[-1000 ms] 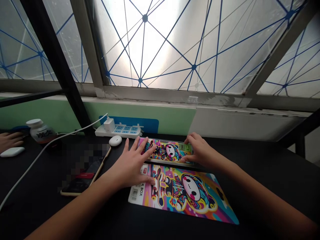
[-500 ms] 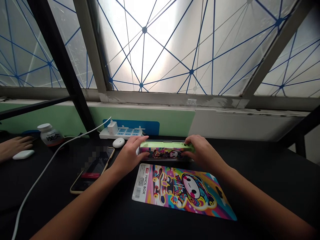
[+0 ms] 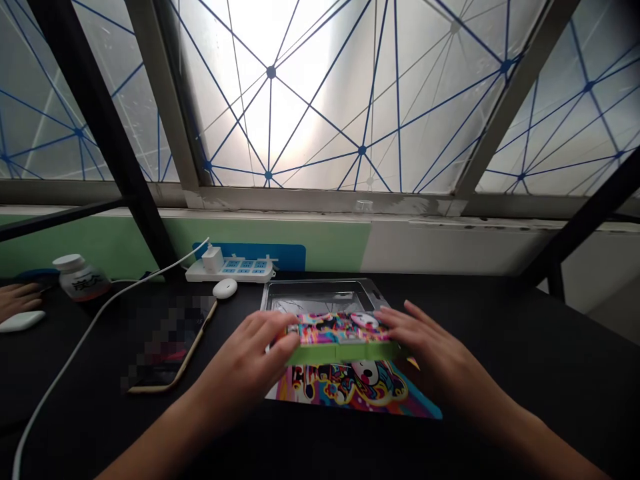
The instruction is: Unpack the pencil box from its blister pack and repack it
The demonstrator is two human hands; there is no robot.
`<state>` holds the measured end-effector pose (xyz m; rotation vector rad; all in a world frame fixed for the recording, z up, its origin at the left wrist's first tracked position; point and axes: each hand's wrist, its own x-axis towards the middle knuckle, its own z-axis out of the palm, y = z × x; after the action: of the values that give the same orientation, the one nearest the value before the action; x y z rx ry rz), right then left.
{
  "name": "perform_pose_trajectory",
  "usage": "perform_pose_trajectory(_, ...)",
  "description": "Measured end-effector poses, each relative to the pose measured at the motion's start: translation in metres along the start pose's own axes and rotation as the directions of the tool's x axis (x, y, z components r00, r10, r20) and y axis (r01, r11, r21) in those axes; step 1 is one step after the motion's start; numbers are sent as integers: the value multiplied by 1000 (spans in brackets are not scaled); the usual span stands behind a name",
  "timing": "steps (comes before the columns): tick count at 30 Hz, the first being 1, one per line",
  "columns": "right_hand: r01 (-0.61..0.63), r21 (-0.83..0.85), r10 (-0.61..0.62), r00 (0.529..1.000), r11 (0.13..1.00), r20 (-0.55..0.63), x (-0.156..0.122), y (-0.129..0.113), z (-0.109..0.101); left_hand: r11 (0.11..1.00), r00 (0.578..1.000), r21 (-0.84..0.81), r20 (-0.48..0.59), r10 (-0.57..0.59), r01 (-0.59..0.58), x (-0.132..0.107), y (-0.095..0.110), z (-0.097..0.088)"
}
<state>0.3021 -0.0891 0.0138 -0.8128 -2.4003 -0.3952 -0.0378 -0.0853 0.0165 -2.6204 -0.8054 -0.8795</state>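
Apparently the left hand's thumb and fingers grip one end of a long rectangular box with a multicoloured cartoon-printed top and a lime-green side. The right hand has its fingertips over the other end, at centre right; its thumb is hidden, so I cannot tell whether it grips or just steadies.

The box sits at the centre of the frame, seemingly raised and tilted, hiding part of what lies behind and below. Just beyond it lies a clear plastic moulded tray; nearer, at lower centre, a flat glossy card with matching cartoon print. Judging by this, separating box, tray and card is done. Still undone: the box is not set down, and no opened lid shows.

Farther out, a dark-screened phone with a tan edge lies at lower left.
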Motion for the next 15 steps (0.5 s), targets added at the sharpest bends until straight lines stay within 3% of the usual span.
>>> perform_pose_trajectory(3,96,13,-97,992,995,85,-25,-17,6,998,991,-55,133,17,-10,-22,14,10)
perform_pose_trajectory(6,86,4,-86,988,996,132,-40,-27,13,982,961,-138,261,-93,132,-39,17,20)
perform_pose_trajectory(8,-36,-12,38,987,999,158,-48,-28,15,941,919,-192,337,-203,278,-45,15,21)
perform_pose_trajectory(10,-220,-13,219,955,975,199,-58,-25,15,888,873,-236,396,-284,395,-47,13,20)
perform_pose_trajectory(12,-404,5,389,884,915,261,-69,-17,15,850,845,-268,433,-315,454,-47,11,18)
perform_pose_trajectory(15,-571,30,523,770,820,365,-76,-4,14,823,830,-297,454,-324,484,-46,10,17)
